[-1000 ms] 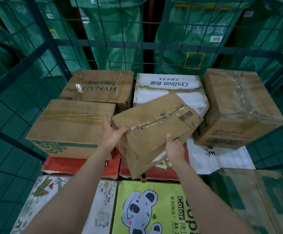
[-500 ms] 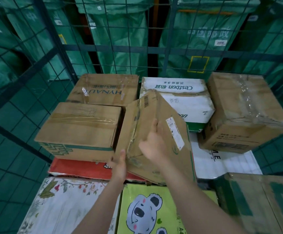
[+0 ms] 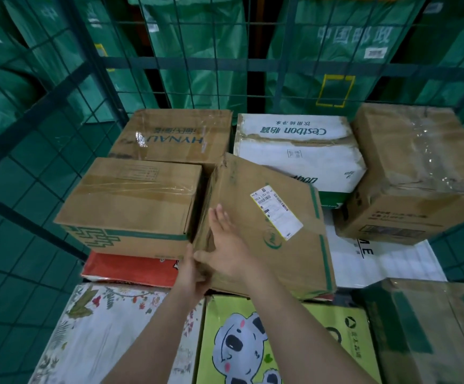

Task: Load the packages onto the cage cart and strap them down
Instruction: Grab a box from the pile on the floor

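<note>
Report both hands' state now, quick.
Left hand: at the box corner, fingers partly hidden, cannot tell.
Right hand: open, flat on the box.

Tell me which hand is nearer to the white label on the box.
Right. The right hand lies on the box, left of the label; the left hand touches its near corner.

Cage cart [image 3: 170,63]: one is recorded.
Brown cartons: five are counted, namely the HYNAU carton [image 3: 170,134], the green-patterned carton [image 3: 131,200], the labelled carton [image 3: 280,250], the taped carton [image 3: 419,167] and the near-right carton [image 3: 433,328].
White packages: two, the Cestbon box [image 3: 294,156] and the white pack [image 3: 386,261].
Red box [image 3: 131,266]: one.
Floral box [image 3: 100,328]: one.
Koala box [image 3: 267,342]: one.
Hands: two, left hand [image 3: 190,275] and right hand [image 3: 226,250].
Green sacks [image 3: 203,51] behind the mesh: several, no exact count obtained.
</note>
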`<state>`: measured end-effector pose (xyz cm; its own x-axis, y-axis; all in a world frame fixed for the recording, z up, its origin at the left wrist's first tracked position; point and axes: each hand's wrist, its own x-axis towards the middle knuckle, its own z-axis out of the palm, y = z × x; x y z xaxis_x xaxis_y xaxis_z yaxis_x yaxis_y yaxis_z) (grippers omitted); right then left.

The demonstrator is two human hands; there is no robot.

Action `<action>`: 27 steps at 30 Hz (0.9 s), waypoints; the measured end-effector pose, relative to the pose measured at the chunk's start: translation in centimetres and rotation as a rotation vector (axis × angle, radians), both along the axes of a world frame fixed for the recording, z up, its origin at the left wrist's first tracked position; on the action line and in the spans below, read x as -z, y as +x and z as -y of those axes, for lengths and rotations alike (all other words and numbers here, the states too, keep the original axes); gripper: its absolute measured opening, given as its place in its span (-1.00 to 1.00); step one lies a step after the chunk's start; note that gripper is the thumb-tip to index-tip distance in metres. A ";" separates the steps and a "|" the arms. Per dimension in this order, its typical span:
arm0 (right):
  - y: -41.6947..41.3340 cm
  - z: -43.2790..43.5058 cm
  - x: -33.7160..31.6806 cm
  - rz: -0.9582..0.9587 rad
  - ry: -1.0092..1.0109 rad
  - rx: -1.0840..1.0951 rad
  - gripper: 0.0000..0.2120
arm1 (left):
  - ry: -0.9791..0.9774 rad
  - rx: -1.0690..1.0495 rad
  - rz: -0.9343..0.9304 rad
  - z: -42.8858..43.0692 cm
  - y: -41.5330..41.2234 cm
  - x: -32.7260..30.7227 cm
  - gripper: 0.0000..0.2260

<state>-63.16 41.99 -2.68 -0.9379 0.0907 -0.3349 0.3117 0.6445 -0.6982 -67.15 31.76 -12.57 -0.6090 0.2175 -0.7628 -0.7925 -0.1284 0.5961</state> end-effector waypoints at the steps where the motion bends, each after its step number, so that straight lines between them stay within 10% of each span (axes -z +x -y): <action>1: -0.1 0.1 0.3 -0.006 -0.040 -0.016 -0.13 | -0.010 0.019 -0.001 0.1 -0.6 0.1 -0.38; 5: 0.0 -1.9 0.8 -0.048 -0.178 0.095 -0.20 | -0.152 0.030 0.092 -0.2 -1.3 -1.4 -0.32; 9: 3.1 -6.8 2.6 0.163 0.369 0.480 -0.11 | -0.649 0.124 -0.383 -0.8 -0.4 -4.7 -0.41; 13: 6.0 -10.2 4.2 0.466 -0.054 1.065 0.24 | -0.596 0.480 -0.653 -1.7 0.1 -6.2 -0.37; 27: 6.8 -8.3 6.5 0.316 0.077 1.039 -0.07 | -0.858 0.472 -0.537 0.0 -1.5 -1.7 -0.54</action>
<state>-56.34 50.25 -9.16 -0.2634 0.8208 -0.5069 0.8878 0.0007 -0.4603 -68.69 31.71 -10.85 -0.8999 0.0417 -0.4340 -0.2663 0.7358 0.6227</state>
